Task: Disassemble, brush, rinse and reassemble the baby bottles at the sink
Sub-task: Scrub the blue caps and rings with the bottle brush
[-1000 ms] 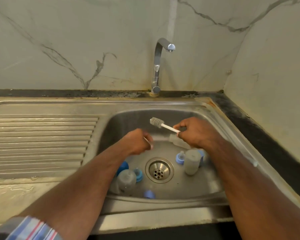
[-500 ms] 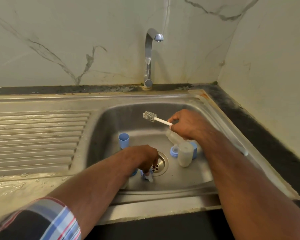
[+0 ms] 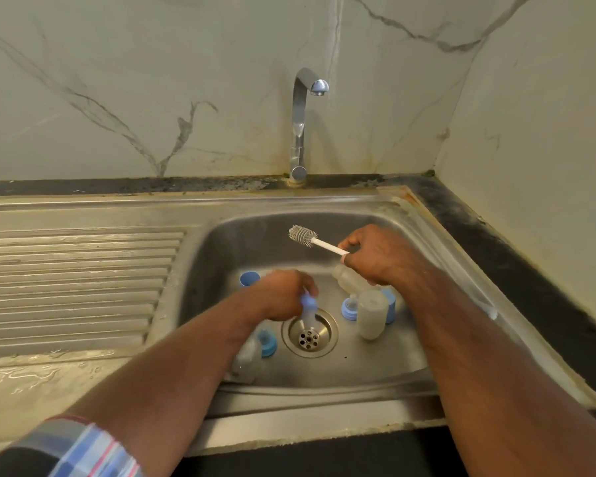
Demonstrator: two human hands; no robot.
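Two hands over the sink (image 3: 375, 215) basin, and this looks like the brushing stage of the job. The right hand (image 3: 375, 256) sits at about two o'clock from the drain (image 3: 309, 333), its grip clamped on two things at once: the white handle of the bottle brush (image 3: 315, 239), grey bristle head pointing off toward ten o'clock and clear of everything, and beneath it a clear bottle (image 3: 350, 281) tucked under the fingers, tilted with its end toward the left. The left hand (image 3: 283, 294) is low at roughly eleven o'clock of the drain, fingers pinched together on a small pale-blue piece (image 3: 308, 309) that hangs just above the strainer; motion blur makes it hard to say whether that is a teat or a collar. Loose parts ring the drain: a blue cap (image 3: 249, 279) standing open-side up at ten o'clock, a frosted bottle (image 3: 371, 316) upright at three o'clock with a blue ring (image 3: 349, 308) touching its left side and more blue behind it, and at eight o'clock another clear bottle (image 3: 246, 358) lying beside a blue collar (image 3: 267, 342), partly hidden by the forearm. The tap (image 3: 301, 125) at twelve o'clock shows no water running. My read: disassembly is largely done and nothing is reassembled yet. The next move, I'd judge, calls for bringing that small piece up to the bristles, or setting it down so the left hand can steady the held bottle for the brush.
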